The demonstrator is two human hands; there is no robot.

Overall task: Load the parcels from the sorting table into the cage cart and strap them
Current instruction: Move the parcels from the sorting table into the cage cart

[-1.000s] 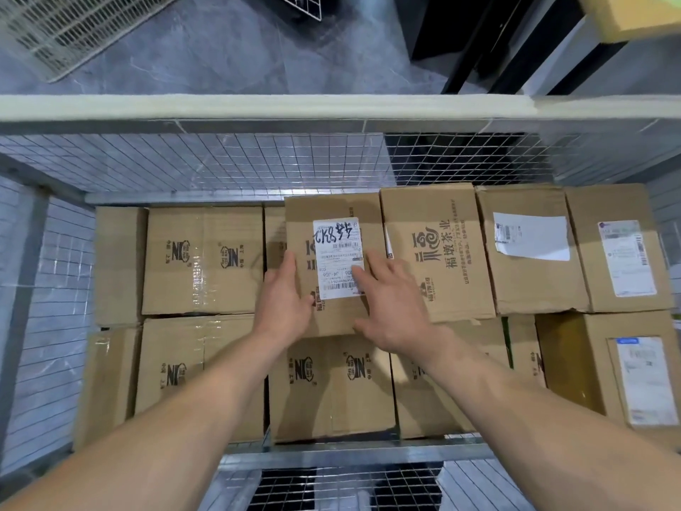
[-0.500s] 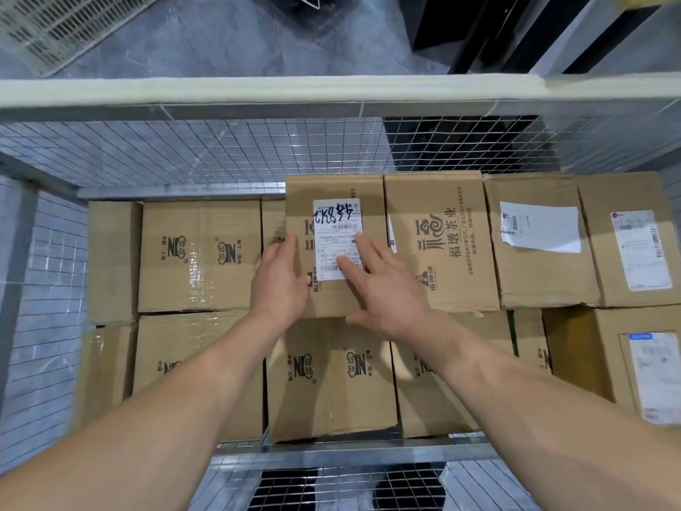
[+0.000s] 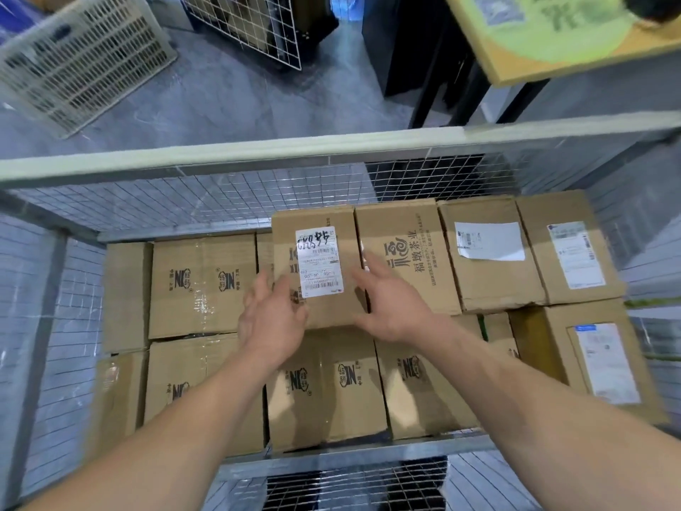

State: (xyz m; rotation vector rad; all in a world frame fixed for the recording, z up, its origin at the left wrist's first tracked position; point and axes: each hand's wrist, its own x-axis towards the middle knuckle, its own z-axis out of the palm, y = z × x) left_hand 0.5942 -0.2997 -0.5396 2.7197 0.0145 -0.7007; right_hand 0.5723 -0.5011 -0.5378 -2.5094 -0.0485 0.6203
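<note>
Placement looks like the step in hand. The parcel (image 3: 320, 260) sits in the cart (image 3: 184, 204), at twelve o'clock from your wrists, in the far row, with its right side against the tea box (image 3: 401, 260) at three o'clock. Your left hand (image 3: 272, 319) is wide, fingers spread at the parcel's near left corner. Your right hand (image 3: 390, 307) is wide too, fingers straight over its right edge. Neither holds anything, and blur hides whether they touch the cardboard.

By my judgement the next move is to lift both hands straight up and draw them toward six o'clock, clearing the near rail (image 3: 350, 453) — then fetch another parcel or start strapping.

For room, the boxes (image 3: 201, 285) at nine o'clock and the near row lie lower, so there is space above them. The far rail (image 3: 228, 153) and the mesh below it close off twelve o'clock.
</note>
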